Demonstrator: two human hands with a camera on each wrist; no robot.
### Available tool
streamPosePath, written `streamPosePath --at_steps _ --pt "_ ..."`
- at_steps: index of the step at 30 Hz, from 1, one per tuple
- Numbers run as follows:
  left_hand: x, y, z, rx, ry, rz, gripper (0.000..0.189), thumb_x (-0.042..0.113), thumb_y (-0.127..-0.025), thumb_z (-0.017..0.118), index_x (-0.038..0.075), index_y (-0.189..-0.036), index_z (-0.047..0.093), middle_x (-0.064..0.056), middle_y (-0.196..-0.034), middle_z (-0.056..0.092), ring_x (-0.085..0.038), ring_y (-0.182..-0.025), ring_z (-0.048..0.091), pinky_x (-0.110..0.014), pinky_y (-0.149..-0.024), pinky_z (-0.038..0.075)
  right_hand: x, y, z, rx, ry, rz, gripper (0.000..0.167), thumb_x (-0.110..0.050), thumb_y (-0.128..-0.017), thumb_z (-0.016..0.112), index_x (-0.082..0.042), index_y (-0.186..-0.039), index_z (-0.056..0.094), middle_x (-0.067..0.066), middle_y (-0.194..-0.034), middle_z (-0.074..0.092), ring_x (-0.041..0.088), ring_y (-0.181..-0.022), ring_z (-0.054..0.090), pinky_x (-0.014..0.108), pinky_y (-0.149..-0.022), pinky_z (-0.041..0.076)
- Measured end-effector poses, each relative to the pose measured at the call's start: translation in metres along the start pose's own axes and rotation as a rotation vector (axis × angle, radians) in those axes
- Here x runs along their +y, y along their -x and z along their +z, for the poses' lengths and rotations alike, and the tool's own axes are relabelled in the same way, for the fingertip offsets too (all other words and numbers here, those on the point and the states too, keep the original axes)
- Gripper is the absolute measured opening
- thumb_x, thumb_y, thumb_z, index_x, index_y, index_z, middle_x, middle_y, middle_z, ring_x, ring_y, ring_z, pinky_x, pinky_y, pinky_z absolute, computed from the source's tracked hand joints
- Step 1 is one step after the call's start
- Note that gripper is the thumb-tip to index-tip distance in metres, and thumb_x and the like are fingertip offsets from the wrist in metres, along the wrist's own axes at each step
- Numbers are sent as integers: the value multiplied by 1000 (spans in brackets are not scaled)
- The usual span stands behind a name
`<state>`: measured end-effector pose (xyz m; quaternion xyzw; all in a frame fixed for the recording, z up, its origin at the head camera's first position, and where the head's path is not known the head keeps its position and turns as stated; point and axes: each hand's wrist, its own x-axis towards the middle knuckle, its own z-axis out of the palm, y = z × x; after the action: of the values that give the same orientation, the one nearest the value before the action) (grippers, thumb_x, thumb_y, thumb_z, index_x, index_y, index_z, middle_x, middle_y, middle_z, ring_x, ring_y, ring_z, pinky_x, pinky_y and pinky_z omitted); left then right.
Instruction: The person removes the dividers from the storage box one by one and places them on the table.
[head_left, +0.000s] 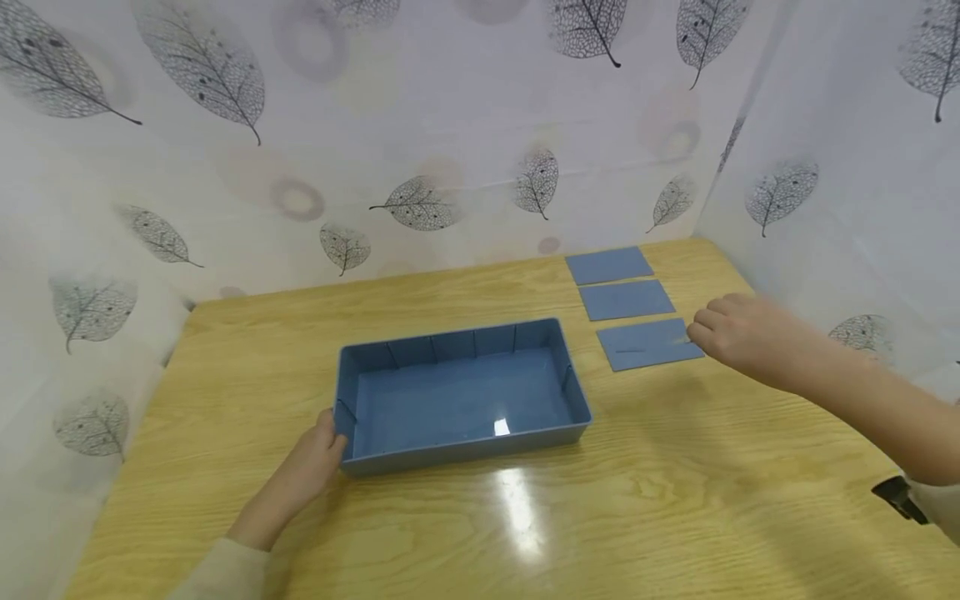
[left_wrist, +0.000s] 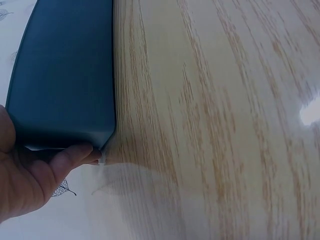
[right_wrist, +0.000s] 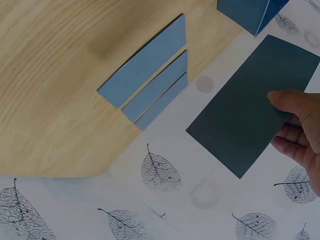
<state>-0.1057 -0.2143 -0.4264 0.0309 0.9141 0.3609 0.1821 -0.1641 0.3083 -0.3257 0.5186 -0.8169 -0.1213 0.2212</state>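
Observation:
On the table stands a blue rectangular box point(head_left: 457, 400) without a lid, thin upright grooves along its inner walls. My left hand point(head_left: 313, 457) grips its left end near the front corner; in the left wrist view that hand point(left_wrist: 32, 175) holds the box's end point(left_wrist: 62, 70). My right hand point(right_wrist: 305, 125) pinches a flat blue panel point(right_wrist: 235, 110) along one edge, thumb on its face. In the head view the right hand point(head_left: 731, 333) is raised over the table's right side, and the held panel barely shows there, nearly edge-on.
Three more blue panels lie in a column at the back right: a far one point(head_left: 609, 265), a middle one point(head_left: 626, 300) and a near one point(head_left: 641, 350). A leaf-patterned covering point(head_left: 465, 125) rises behind and beside the wooden table point(head_left: 420, 542).

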Motion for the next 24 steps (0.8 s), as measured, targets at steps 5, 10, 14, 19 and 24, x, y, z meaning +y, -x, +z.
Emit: streamPosePath --at_steps 5,10,14,19,24 --pt "0 0 0 7 -13 6 40 8 -97 32 -18 -128 24 -7 -71 45 -17 -59 43 -30 -52 39 -2 13 19 -28 -10 18 28 14 -59 67 -2 -66 46 0 -58 35 14 -55 28 27 -49 29" --pt "0 0 -1 5 -10 2 40 6 -97 32 -17 -128 24 -7 -70 45 -17 -59 43 -30 -52 40 -7 27 37 -63 -27 20 33 16 -61 62 -6 -63 38 -2 -59 29 12 -58 22 25 -51 25" --pt "1 -1 -1 5 -19 17 43 7 -97 32 -19 -130 22 -7 -72 43 -18 -63 43 -31 -56 41 -13 37 48 -74 -54 28 31 16 -69 60 -7 -64 40 -3 -60 32 11 -58 23 24 -51 27" --pt "1 0 -2 7 -35 31 41 7 -97 33 -19 -127 24 -7 -74 42 -20 -67 45 -34 -61 43 -21 44 59 -89 -66 56 32 16 -73 64 -7 -65 42 -3 -61 35 11 -58 25 24 -52 29" --pt "0 1 -2 16 -66 34 45 7 -97 33 -20 -131 22 -17 -88 53 -27 -84 53 -42 -76 46 -24 47 67 -88 -60 57 38 9 -49 80 -4 -66 48 1 -61 46 13 -55 37 26 -51 36"
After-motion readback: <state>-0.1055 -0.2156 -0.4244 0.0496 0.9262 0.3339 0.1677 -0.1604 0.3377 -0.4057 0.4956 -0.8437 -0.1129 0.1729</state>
